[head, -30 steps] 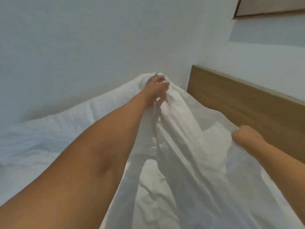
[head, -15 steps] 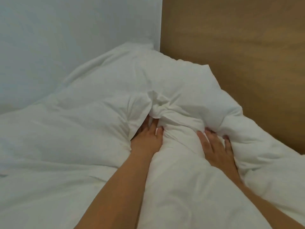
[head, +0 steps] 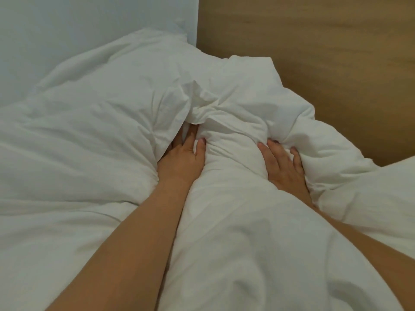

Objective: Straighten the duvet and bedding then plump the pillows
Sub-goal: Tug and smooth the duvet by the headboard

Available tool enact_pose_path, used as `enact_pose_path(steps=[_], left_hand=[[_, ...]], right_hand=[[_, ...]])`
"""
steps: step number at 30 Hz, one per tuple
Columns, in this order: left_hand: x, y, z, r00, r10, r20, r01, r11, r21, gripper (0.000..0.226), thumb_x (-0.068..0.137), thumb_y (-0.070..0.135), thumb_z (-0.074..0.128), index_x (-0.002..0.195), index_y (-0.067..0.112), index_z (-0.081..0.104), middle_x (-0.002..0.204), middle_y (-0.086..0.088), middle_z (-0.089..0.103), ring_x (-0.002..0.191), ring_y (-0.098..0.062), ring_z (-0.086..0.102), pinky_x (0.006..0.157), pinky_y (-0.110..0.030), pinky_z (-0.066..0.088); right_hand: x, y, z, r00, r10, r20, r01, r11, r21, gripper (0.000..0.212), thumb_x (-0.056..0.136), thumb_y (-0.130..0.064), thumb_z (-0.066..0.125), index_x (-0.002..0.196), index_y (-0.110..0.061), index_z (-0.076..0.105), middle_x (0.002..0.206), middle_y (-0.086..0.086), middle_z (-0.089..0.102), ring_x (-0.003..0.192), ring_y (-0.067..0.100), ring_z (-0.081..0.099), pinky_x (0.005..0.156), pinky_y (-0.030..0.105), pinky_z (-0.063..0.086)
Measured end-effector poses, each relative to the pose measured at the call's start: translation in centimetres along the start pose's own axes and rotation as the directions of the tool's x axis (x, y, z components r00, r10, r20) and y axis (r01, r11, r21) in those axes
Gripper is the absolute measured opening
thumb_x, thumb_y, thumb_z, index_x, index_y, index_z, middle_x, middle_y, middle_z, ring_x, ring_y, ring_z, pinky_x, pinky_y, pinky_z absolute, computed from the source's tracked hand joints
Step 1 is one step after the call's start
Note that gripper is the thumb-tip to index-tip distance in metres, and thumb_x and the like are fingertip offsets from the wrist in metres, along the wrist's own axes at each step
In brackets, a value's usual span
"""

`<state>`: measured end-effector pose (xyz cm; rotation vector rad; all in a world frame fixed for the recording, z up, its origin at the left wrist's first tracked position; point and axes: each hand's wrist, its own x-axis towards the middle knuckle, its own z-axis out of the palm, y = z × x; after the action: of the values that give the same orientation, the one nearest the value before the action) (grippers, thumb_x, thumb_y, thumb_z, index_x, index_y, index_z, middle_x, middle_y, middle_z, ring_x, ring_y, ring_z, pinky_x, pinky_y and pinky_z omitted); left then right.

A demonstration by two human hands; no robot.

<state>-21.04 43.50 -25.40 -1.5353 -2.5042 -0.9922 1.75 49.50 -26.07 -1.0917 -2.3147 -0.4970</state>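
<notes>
Since the lift, the duvet [head: 224,221] lies bunched, left hand [head: 182,158] and right hand [head: 281,163] fingers pressing in straight

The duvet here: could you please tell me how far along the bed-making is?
Nothing looks finished. In hand: the left hand and right hand press into a bunched ridge of the duvet near the headboard. Left: the duvet is heaped and creased, and the pillow behind lies unplumped.

The duvet [head: 224,232] filling the lower frame is showing as white woven cloth, matt, soft and creased. In the upper right, the headboard [head: 325,59] is looking like brown wood grain, smooth and matt. The wall [head: 89,25], upper left, is appearing painted, pale and flat.
</notes>
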Motion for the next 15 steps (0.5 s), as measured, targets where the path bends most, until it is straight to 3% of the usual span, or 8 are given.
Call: enact_pose_path(steps=[8, 12, 15], left_hand=[[-0.8, 0.8, -0.5, 0.999, 0.046, -0.023, -0.044, 0.997, 0.066, 0.053, 0.102, 0.049, 0.020, 0.153, 0.041, 0.006, 0.163, 0.010, -0.004, 0.149, -0.017, 0.004, 0.118, -0.033, -0.002], [-1.4, 1.0, -0.1, 0.993, 0.034, 0.113, -0.048, 0.991, 0.122, 0.059, 0.100, 0.054, 0.012, 0.154, 0.037, -0.006, 0.162, 0.007, -0.014, 0.149, -0.020, 0.000, 0.121, -0.040, 0.000], [-2.1, 1.2, -1.5, 0.974, 0.038, 0.224, -0.071, 0.987, 0.144, 0.070, 0.091, 0.061, -0.001, 0.154, 0.031, -0.010, 0.162, 0.000, -0.018, 0.150, -0.025, -0.005, 0.120, -0.051, 0.005]], right_hand=[[-0.3, 0.5, 0.2, 0.998, -0.015, -0.056, 0.014, 1.000, -0.028, 0.077, 0.091, -0.067, 0.026, 0.148, -0.016, 0.029, 0.148, 0.014, 0.042, 0.137, 0.025, 0.036, 0.114, 0.051, 0.020], [-1.1, 1.0, 1.1, 1.000, 0.001, -0.004, -0.001, 1.000, 0.018, 0.090, 0.082, -0.070, 0.036, 0.152, -0.017, 0.020, 0.152, 0.013, 0.032, 0.141, 0.025, 0.028, 0.118, 0.046, 0.009], [-0.8, 1.1, 1.1, 0.999, -0.034, -0.009, 0.034, 0.997, 0.066, 0.077, 0.092, -0.058, 0.028, 0.155, -0.019, 0.010, 0.151, 0.014, 0.031, 0.139, 0.030, 0.034, 0.117, 0.043, 0.003]])
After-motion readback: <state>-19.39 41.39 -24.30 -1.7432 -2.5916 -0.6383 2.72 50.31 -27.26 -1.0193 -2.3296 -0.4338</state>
